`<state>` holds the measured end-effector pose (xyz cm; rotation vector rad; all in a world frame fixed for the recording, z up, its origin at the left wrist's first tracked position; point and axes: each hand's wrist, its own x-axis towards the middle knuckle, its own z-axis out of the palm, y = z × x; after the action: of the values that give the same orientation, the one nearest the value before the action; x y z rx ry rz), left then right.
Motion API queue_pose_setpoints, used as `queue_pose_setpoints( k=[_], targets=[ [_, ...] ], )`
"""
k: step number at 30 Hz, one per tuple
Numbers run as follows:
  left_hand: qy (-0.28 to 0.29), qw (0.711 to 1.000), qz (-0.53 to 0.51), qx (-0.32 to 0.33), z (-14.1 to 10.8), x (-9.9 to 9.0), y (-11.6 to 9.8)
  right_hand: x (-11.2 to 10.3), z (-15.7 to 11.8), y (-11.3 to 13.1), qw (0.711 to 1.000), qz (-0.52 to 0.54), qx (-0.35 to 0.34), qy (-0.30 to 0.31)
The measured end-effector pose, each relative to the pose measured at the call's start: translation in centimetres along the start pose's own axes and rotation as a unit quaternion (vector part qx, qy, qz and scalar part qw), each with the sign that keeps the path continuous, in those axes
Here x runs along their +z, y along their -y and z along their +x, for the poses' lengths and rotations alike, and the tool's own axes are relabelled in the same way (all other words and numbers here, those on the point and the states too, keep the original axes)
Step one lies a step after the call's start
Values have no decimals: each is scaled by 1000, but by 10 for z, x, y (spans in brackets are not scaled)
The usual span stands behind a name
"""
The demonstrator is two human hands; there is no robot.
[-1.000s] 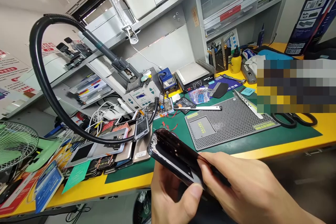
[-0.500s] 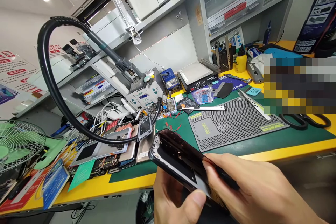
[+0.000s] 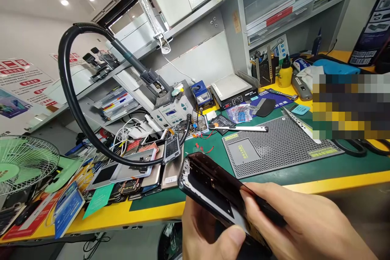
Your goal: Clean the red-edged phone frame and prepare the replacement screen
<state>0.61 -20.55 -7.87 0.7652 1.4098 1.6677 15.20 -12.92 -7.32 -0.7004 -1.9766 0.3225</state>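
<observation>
A dark phone is held up in front of the table's near edge, with its black frame (image 3: 203, 206) and a dark glossy panel (image 3: 224, 178) parted in a narrow wedge. My left hand (image 3: 210, 235) grips the frame from below, its thumb on the near edge. On the right, my right hand (image 3: 298, 215) has its fingers closed round the glossy panel. Inside the gap a black part and pale metal show; the far inner end is hidden. Behind the phone lies a grey perforated mat (image 3: 280, 146).
A hot-air station (image 3: 173, 109) with a looping black hose (image 3: 65, 77) stands behind. Stacked phones and trays (image 3: 134, 164) lie to the left beside a green fan (image 3: 27, 166). Scissors (image 3: 353, 147), a white-handled brush (image 3: 240, 128) and a yellow bottle (image 3: 285, 74) are further right.
The view has shifted slightly, so the bench and hands appear a little further right. Both hands keep their hold, and the gap looks much the same.
</observation>
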Motion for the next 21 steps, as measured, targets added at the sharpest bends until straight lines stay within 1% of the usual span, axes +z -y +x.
queue_pose_setpoints(
  k=[2,4,6,9,12,13,16,17,18,21],
  targets=[
    [7,1000,-2,13,2,1,0,1,2,2,1000,-3,-10,-15],
    [15,1000,-8,20,4,3,-1,2,3,3,1000,-2,-25,-17],
    [20,999,-14,23,5,5,-2,2,2,3,999,-5,-36,-2],
    [11,999,-13,28,5,5,-1,3,-3,0,999,-14,-44,25],
    [9,999,-15,35,6,1,2,4,-6,-1,998,-24,-55,24],
    [14,999,-15,36,7,-2,4,3,-5,0,998,-27,-58,18],
    [54,998,2,28,6,-7,10,1,0,2,998,-26,-52,-3],
    [55,998,5,26,4,-7,12,0,2,3,999,-23,-44,-5],
    [47,999,1,24,2,-6,15,-1,4,3,999,-20,-39,-5],
    [-1,998,-53,18,-4,-1,22,-2,7,2,999,-2,-40,13]
  ],
)
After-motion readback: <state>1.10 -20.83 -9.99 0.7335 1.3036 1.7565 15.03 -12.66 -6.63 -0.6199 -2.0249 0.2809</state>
